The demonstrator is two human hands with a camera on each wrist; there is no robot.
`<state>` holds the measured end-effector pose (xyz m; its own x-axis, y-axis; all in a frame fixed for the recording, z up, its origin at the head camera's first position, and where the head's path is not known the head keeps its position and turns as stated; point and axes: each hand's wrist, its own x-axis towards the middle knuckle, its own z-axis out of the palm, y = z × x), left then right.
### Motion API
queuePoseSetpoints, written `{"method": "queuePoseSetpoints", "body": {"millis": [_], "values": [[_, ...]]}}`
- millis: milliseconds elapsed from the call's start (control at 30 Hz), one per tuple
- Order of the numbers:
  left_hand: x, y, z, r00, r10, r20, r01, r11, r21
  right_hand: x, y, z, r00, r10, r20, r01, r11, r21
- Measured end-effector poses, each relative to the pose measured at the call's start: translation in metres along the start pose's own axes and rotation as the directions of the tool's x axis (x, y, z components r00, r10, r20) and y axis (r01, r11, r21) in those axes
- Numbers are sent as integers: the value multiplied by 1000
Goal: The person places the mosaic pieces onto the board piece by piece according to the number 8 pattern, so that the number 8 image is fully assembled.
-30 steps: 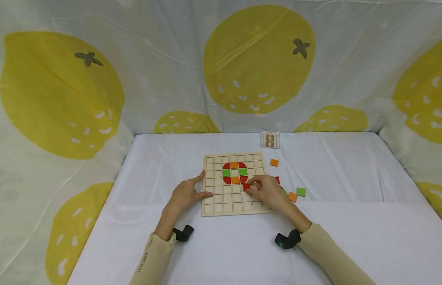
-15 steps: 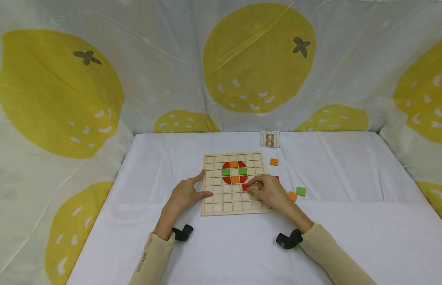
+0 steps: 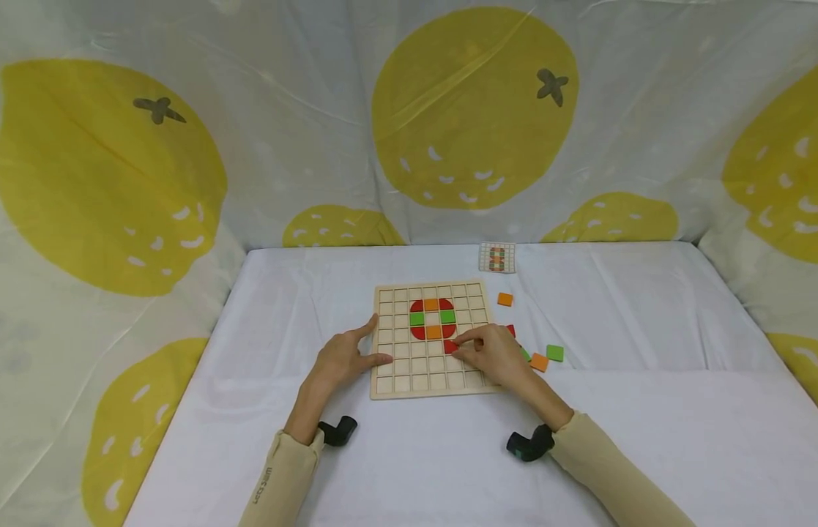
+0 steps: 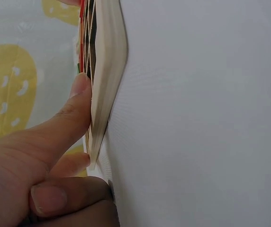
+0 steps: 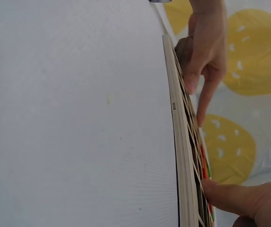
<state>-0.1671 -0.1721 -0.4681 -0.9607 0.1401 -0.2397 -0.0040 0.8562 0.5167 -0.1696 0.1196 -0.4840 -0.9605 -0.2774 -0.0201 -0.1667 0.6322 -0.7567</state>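
A wooden grid board (image 3: pixel 402 380) lies on the white cloth. Near its upper middle, red rounded-corner, orange and green tiles form a ring around one bare cell. My left hand (image 3: pixel 339 359) is at the board's left edge, thumb stretched over the rim and index finger along the side; in the left wrist view its other fingers are curled beside the edge. My right hand (image 3: pixel 497 356) reaches over the board's right side, thumb and index finger pinching a red tile (image 3: pixel 450 347) at a cell just below the ring's lower right corner.
Right of the board lie loose tiles: an orange tile (image 3: pixel 505 299), a second orange tile (image 3: pixel 539 362), a green tile (image 3: pixel 555 353) and red and green ones partly hidden by my right hand. A small pattern card (image 3: pixel 497 258) lies behind the board.
The red tile has shifted slightly left and now sits squarer to its cell, the right fingertips moving with it. My left hand stays on the board's edge.
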Motion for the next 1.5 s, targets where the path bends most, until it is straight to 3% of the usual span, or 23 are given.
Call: {"method": "queuePoseSetpoints", "body": {"millis": [433,633,1033,1500], "values": [[2,0,1,1000,-14,0,14,999,-36,4,6,3,998,-23,-63,24,999,22],[2,-4,0,1000,-13,1,13,999,-47,4,7,1,1000,-10,-28,11,999,50],[1,-5,1,1000,-20,-5,20,999,-44,1,21,-29,998,52,-28,-50,997,55],[1,-3,0,1000,-17,-2,16,999,-46,-4,43,-61,992,74,-98,-76,997,-16]]}}
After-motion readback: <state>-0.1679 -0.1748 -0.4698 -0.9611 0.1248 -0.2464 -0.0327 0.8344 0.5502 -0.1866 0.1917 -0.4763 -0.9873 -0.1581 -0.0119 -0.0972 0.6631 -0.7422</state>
